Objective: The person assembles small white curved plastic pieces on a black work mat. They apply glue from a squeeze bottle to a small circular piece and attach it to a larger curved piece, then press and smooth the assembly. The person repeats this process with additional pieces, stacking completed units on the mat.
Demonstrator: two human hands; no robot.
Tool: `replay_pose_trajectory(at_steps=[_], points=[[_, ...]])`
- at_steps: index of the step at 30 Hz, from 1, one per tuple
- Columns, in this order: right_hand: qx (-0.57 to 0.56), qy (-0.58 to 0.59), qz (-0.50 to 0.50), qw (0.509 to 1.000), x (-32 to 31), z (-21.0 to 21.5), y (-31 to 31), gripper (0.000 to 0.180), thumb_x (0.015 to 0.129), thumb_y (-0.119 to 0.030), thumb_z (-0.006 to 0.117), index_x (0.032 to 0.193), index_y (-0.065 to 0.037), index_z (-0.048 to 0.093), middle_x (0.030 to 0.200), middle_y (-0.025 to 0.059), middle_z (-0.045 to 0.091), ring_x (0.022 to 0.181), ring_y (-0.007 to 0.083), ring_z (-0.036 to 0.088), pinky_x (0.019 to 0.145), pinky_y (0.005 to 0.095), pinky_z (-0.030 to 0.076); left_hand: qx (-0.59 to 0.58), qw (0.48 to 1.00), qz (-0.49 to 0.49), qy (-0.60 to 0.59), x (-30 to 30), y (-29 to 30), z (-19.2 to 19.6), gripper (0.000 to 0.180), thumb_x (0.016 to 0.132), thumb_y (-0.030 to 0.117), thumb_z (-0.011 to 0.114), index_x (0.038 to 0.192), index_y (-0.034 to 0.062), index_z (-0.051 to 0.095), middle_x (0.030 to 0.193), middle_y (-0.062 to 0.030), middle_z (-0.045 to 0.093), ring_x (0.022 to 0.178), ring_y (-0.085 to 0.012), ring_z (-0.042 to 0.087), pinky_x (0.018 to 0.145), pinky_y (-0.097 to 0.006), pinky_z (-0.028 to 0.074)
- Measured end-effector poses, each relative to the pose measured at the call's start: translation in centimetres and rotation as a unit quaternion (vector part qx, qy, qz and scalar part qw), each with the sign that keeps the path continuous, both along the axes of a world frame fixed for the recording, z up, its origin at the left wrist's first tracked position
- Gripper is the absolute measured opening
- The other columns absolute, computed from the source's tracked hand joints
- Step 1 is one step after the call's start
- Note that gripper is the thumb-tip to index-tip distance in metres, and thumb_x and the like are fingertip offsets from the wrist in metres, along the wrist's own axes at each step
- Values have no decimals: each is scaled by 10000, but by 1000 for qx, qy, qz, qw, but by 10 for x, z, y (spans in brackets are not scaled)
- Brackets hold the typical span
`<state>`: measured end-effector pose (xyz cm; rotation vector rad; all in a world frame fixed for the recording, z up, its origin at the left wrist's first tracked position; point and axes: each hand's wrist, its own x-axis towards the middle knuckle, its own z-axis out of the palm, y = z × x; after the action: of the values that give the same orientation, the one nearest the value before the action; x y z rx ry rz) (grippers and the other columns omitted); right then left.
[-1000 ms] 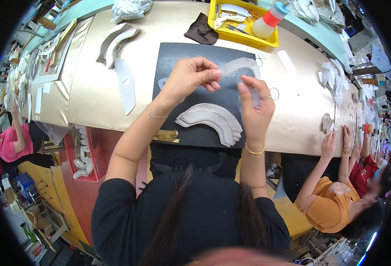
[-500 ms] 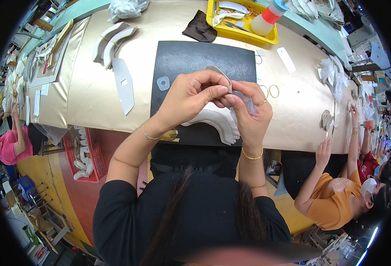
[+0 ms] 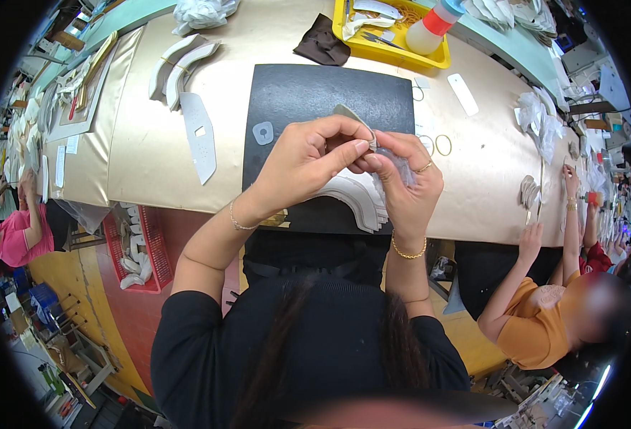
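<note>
My left hand (image 3: 314,155) and my right hand (image 3: 404,166) meet over the black board (image 3: 329,86), fingertips pinched together. Between them is a thin grey-green piece of material (image 3: 353,114), its curved edge showing above the left fingers; the rest is hidden. Some translucent greyish material (image 3: 400,163) shows beneath the right fingers, too covered to name. Under the hands, a stack of curved white pieces (image 3: 358,199) lies on the board's near part. A small grey piece with a hole (image 3: 263,133) is left of the left hand.
Banded curved pieces (image 3: 181,70) and a flat grey template (image 3: 199,136) lie left of the board. Beyond it are a dark cloth (image 3: 322,41) and a yellow tray (image 3: 401,58) with a bottle (image 3: 435,27). Rubber bands (image 3: 442,145) lie right. A co-worker in orange (image 3: 537,322) sits nearby.
My right fingers have shifted slightly to the right, and the pinch on the grey-green piece stays. On the right, the co-worker's hand and head have moved a little.
</note>
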<state>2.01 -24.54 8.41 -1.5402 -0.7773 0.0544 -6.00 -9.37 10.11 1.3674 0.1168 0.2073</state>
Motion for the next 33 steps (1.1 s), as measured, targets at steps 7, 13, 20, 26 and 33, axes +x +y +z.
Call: replay_pose_trajectory(at_steps=[7,13,20,26,33], points=[[68,176,20,982,8,-4,-9,133,983,-164,610,972,-35,641,899,81,677,604,62,534,538,185,424,-60,997,-5,40,-11,-2,-3,145,968,63,602,1060,-50,606,917,-105,685,826,-165,702,738,-276,579],[308,390,34,867,60,-12,-70,111,1037,-214,511,1025,-108,541,903,74,639,477,15,442,368,148,346,-151,979,32,130,-51,27,-23,162,989,146,574,994,-14,589,838,-102,667,722,-193,711,634,-266,579],[407,305,-58,859,100,-27,-168,114,1028,-205,516,1027,-94,544,835,23,558,548,53,443,397,201,380,-211,945,52,245,-77,20,-67,147,983,157,579,978,11,578,766,-76,649,597,-149,677,484,-221,536],[379,257,-114,882,86,-7,-163,172,1027,-244,522,947,-100,569,757,11,523,568,86,436,407,218,332,-26,951,105,290,-84,28,-71,202,920,145,702,914,30,536,716,-50,599,496,-63,539,434,-197,433],[61,248,146,956,-16,-6,-23,283,962,-344,642,832,-103,569,636,-48,469,512,58,404,480,206,351,-123,980,155,4,-84,-2,-57,480,925,356,679,1217,11,518,1129,-130,605,1004,-176,597,853,-297,473]])
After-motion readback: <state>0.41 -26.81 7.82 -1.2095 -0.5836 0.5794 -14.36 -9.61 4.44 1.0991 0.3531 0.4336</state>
